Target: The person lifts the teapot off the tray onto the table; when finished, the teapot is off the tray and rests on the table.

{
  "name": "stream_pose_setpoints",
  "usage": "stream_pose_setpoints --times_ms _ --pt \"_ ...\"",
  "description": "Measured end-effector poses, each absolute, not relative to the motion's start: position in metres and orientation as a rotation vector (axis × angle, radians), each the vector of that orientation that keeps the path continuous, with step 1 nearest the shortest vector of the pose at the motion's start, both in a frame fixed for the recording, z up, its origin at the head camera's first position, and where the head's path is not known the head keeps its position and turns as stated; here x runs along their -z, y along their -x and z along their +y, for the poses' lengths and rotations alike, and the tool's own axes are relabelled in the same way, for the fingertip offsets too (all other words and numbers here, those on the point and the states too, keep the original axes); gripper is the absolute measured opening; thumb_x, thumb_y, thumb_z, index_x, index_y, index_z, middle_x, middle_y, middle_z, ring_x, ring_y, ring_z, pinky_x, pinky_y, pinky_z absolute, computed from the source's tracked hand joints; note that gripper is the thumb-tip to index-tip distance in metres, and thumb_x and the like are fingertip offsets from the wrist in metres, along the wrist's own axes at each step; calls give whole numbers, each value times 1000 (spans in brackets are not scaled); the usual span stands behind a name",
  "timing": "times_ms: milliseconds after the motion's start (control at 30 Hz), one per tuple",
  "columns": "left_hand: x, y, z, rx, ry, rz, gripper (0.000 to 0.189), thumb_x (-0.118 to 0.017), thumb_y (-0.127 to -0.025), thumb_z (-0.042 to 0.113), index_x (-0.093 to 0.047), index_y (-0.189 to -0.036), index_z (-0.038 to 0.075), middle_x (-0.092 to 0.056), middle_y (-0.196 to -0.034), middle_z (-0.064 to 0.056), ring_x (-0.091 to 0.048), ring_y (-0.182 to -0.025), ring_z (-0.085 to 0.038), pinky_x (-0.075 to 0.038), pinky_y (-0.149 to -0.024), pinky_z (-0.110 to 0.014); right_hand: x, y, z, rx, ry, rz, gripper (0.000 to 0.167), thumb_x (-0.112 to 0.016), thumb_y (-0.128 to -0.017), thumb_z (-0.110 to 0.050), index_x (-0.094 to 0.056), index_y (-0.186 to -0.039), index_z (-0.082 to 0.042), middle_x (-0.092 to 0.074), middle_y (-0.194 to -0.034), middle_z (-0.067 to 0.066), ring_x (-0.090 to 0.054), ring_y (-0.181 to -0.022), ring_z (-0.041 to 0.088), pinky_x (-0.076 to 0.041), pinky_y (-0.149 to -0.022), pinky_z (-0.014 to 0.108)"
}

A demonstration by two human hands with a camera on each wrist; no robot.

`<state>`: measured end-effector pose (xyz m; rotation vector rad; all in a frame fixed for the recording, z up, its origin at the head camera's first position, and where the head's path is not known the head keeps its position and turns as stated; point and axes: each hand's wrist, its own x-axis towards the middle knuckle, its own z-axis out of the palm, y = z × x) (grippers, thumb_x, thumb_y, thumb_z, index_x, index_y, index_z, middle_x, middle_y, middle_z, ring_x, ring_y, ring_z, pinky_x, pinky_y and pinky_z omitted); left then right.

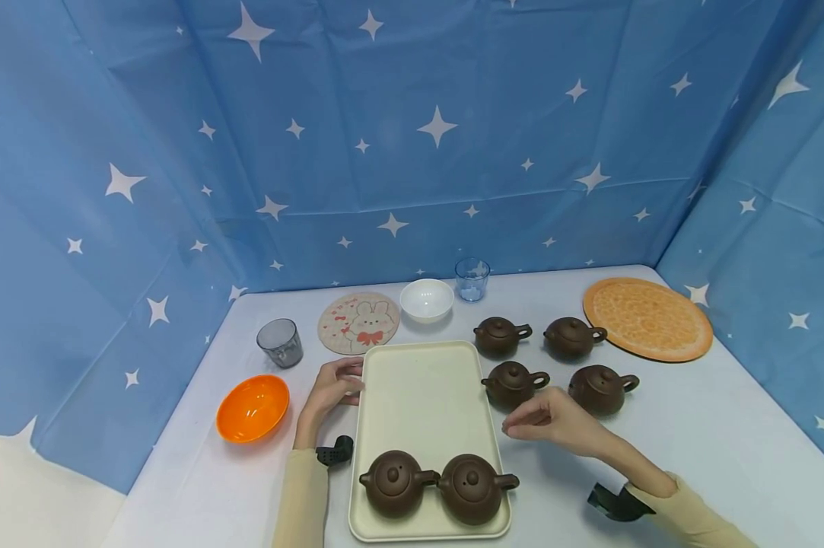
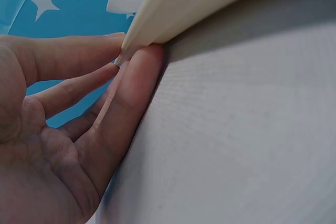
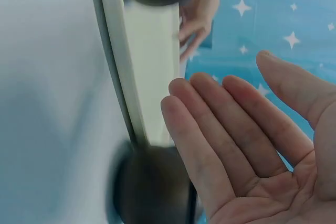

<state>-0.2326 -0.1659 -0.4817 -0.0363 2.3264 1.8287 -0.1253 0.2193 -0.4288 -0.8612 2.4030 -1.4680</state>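
Note:
A cream rectangular tray [image 1: 425,403] lies on the white table. My left hand [image 1: 332,387] pinches its left edge; in the left wrist view the fingertips [image 2: 144,69] meet at the tray's rim [image 2: 173,9]. Two dark brown lidded teapots, one left [image 1: 392,487] and one right [image 1: 471,493], sit side by side at the tray's near end. Just off the tray's right side, my right hand [image 1: 555,420] hovers with fingers extended, holding nothing. Nearest to it stands another brown teapot [image 1: 510,387]; a second [image 1: 598,391] is beyond its wrist. Further back are two more teapots [image 1: 497,338] [image 1: 571,339].
An orange bowl [image 1: 252,409] and a grey glass [image 1: 281,344] stand left of the tray. Along the back are a round rabbit-print mat [image 1: 358,323], a white bowl [image 1: 427,301] and a blue glass [image 1: 472,280]. At back right lies a round orange-brown mat [image 1: 647,320]. Blue star-patterned curtains surround the table.

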Motion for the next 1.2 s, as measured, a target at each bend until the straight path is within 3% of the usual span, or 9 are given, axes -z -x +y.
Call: stream_pose_setpoints --times_ms 600,1200 --pt "481 233 -168 -1829 16 2329 51 -63 -77 -10 -57 -127 -5 -59 -104 -21 -65 -72 -17 -61 -57 -34 444 93 206 1568 818 2208 22 -71 -85 -13 -73 -94 6 -74 -88 10 -71 -78 9 -61 -67 27" --pt "484 233 -166 -1831 41 2328 50 -62 -77 -9 -58 -127 -3 -60 -102 -18 -66 -71 -17 -61 -57 -35 453 79 199 1580 801 2255 22 -75 -82 -17 -75 -93 2 -75 -89 5 -70 -80 8 -61 -67 26"
